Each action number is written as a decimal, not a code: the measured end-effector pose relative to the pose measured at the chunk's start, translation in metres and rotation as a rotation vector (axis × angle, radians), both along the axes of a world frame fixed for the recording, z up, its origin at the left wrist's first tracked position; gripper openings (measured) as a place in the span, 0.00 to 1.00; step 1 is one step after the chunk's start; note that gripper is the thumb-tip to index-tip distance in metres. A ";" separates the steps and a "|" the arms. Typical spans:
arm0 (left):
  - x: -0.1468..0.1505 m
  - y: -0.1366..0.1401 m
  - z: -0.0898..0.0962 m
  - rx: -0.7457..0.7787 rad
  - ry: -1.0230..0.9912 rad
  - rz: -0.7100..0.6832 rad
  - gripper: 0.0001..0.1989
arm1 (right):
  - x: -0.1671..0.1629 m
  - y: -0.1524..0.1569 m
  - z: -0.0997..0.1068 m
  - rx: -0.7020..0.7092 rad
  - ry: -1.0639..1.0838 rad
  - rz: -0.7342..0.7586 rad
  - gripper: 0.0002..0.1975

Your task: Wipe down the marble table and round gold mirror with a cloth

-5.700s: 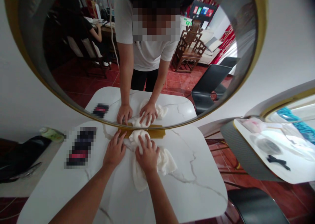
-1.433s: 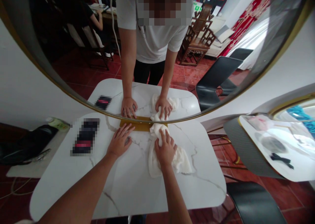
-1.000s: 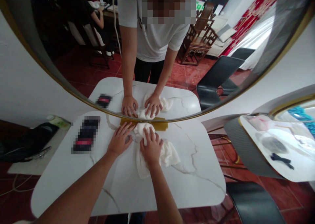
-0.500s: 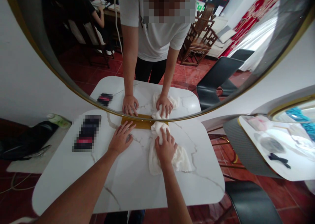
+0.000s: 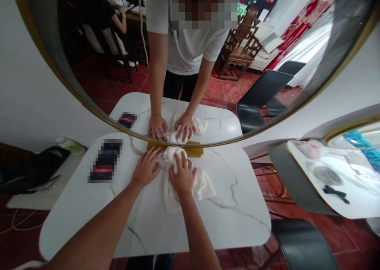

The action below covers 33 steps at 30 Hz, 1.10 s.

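Observation:
A white cloth [image 5: 204, 185] lies bunched on the white marbled table [image 5: 237, 226], close to the mirror's foot. Over its bunched middle, my right hand [image 5: 183, 175] presses down with fingers curled around the folds. The cloth's loose ends spread out on both sides of that wrist. To the left, my left hand [image 5: 147, 167] rests flat on the tabletop with fingers spread, its tips near the gold mirror base [image 5: 194, 151]. The cloth's bunched front reaches close to the left fingertips. Part of the cloth is hidden beneath my right palm.
A large gold-framed mirror [image 5: 190, 145] rises at the far edge and reflects my body and the room. A dark, pixelated object [image 5: 106, 161] lies at the table's left. Black chair [image 5: 303, 242] at right; a bottle [image 5: 70, 146] and dark bag [image 5: 32, 167] at left.
My right hand has slid left across the table with the white cloth, coming nearer to my left hand. More of the gold base's right end shows. The left hand stays in place.

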<state>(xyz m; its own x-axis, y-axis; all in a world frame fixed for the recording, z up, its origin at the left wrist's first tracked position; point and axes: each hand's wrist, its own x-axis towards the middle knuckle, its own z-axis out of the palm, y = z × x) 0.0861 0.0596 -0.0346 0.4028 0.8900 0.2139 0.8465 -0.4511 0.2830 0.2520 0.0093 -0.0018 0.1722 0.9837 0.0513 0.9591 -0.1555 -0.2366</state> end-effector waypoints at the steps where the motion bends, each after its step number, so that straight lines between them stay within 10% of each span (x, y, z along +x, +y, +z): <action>1: 0.000 0.000 0.000 -0.001 0.001 -0.002 0.29 | 0.004 0.000 0.000 0.000 -0.003 -0.007 0.28; 11: -0.001 0.000 0.002 -0.011 -0.015 0.004 0.30 | 0.070 -0.012 0.000 0.009 -0.069 -0.224 0.27; 25: -0.001 0.002 -0.004 -0.005 0.006 0.005 0.29 | -0.013 0.000 -0.002 -0.001 0.018 0.034 0.30; 33: -0.001 0.001 0.001 -0.021 -0.011 0.003 0.30 | 0.025 -0.002 -0.001 0.006 -0.019 -0.032 0.29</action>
<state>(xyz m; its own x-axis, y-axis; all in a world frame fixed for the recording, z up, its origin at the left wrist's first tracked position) 0.0854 0.0606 -0.0340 0.3980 0.8955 0.1993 0.8446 -0.4425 0.3013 0.2771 0.0069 -0.0032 0.2026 0.9774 0.0609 0.9580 -0.1849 -0.2193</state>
